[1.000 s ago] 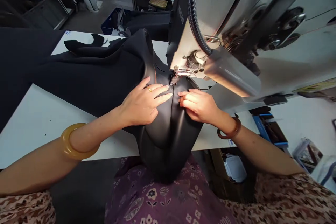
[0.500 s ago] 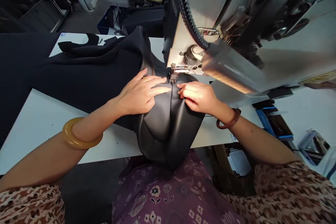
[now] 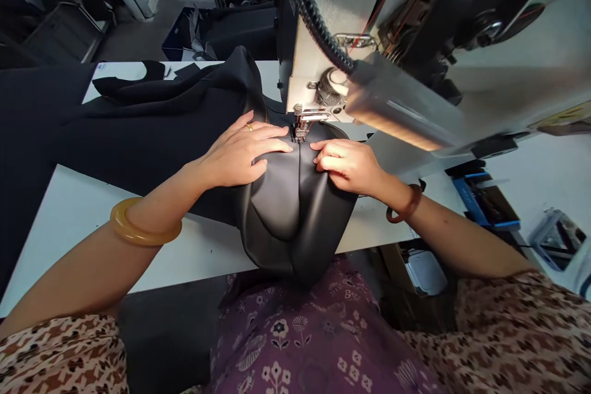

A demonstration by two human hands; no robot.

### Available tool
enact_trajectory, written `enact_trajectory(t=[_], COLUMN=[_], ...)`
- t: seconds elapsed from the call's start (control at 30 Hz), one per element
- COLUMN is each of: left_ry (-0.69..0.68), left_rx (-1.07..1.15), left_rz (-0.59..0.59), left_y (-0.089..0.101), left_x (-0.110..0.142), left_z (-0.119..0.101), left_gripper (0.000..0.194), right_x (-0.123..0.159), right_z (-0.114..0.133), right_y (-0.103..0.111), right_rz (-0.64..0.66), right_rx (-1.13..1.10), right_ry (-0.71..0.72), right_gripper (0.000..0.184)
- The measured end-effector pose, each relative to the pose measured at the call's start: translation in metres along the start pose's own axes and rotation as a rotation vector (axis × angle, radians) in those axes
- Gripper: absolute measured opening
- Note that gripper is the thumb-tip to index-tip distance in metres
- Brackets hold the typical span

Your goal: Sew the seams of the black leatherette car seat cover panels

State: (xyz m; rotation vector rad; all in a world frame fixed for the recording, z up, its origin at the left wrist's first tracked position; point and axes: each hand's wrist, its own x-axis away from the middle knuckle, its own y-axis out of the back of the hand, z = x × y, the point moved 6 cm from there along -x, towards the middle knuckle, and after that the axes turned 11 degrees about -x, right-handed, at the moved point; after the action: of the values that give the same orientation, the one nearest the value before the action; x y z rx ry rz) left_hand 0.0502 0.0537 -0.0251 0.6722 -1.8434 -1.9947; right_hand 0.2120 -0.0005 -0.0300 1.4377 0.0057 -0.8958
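Note:
A black, smooth leather-like sheet [image 3: 276,206] lies bunched beneath the presser foot [image 3: 300,130] of a sewing machine [image 3: 308,87], its seam line running from the foot toward me. On the left of that seam my left hand [image 3: 242,151] rests flat, fingers stretched out with their tips close to the foot. Just right of the seam, my right hand [image 3: 346,163] has its fingers curled and pinches the sheet. The sheet's near fold droops over the table edge above my purple flowered apron [image 3: 300,332]. The needle tip is too small to make out.
More black material covers the white table [image 3: 184,252] on the left. A lit lamp [image 3: 392,111] and a braided cable [image 3: 318,18] hang by the machine head. At right stand a blue box [image 3: 487,200] and a clear plastic container [image 3: 558,237]. A dark blue bin [image 3: 178,31] is behind.
The black sheet has slid slightly away from me under the presser foot, its near fold now higher. Both hands stay beside the seam. Red thread shows more clearly on the machine; the view has shifted slightly.

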Motion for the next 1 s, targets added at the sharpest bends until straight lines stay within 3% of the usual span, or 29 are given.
enact_trajectory(t=[0.2,0.37,0.67,0.87,1.0], left_ry=[-0.024,-0.012,-0.013,0.041,0.118], left_rx=[0.041,0.126,0.185,0.241,0.205], left_rz=[0.001,0.027,0.019,0.012,-0.084], left_y=[-0.002,-0.007,-0.013,-0.03,-0.047], left_x=[-0.002,-0.008,-0.014,-0.031,-0.04], left_z=[0.007,0.019,0.031,0.045,0.066], left_gripper=[0.049,0.053,0.056,0.051,0.04], right_x=[-0.004,-0.007,-0.006,-0.003,0.004], right_z=[-0.007,-0.024,-0.031,-0.049,-0.04], right_y=[0.002,-0.002,-0.005,-0.011,-0.012], right_rz=[-0.046,-0.052,-0.062,-0.076,-0.143], right_rx=[-0.065,-0.16,-0.167,-0.165,-0.143], right_ry=[-0.008,-0.164,-0.238,-0.329,-0.291], right_gripper=[0.025,0.022,0.023,0.025,0.033])
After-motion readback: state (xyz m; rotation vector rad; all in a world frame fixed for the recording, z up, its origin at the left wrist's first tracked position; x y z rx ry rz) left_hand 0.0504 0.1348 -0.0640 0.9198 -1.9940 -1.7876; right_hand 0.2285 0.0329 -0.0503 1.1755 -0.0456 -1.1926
